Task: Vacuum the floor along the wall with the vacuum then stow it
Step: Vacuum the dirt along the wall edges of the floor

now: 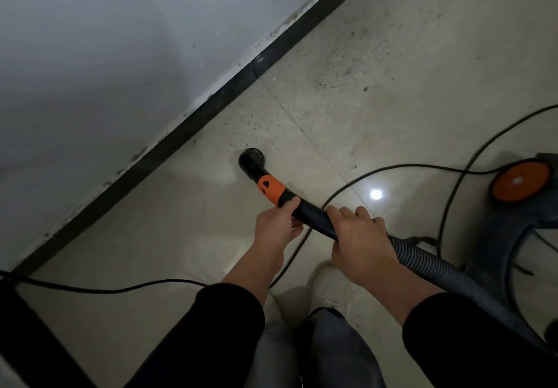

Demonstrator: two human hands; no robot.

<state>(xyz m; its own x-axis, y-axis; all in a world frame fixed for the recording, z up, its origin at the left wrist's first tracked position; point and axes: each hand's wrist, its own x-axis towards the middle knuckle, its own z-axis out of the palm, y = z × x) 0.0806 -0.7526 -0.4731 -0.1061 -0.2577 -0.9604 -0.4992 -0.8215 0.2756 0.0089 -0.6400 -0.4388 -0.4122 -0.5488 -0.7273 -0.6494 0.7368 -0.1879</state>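
1. Both hands are gripping the vacuum's wand. The left hand is curling round it behind the orange collar, the right hand where the ribbed hose begins.
2. Round black nozzle is resting on the glossy beige floor, near the black baseboard but not touching it.
3. Judging mid-task — dark grit is lying ahead along the wall; stowing not yet begun.
4. Vacuum body is standing at right, orange-wheeled — thin cord looping across the tiles.

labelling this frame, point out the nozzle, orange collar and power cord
nozzle [252, 158]: head view, round black mouth
orange collar [270, 190]: head view, middle of band
power cord [401, 165]: head view, stretch on floor
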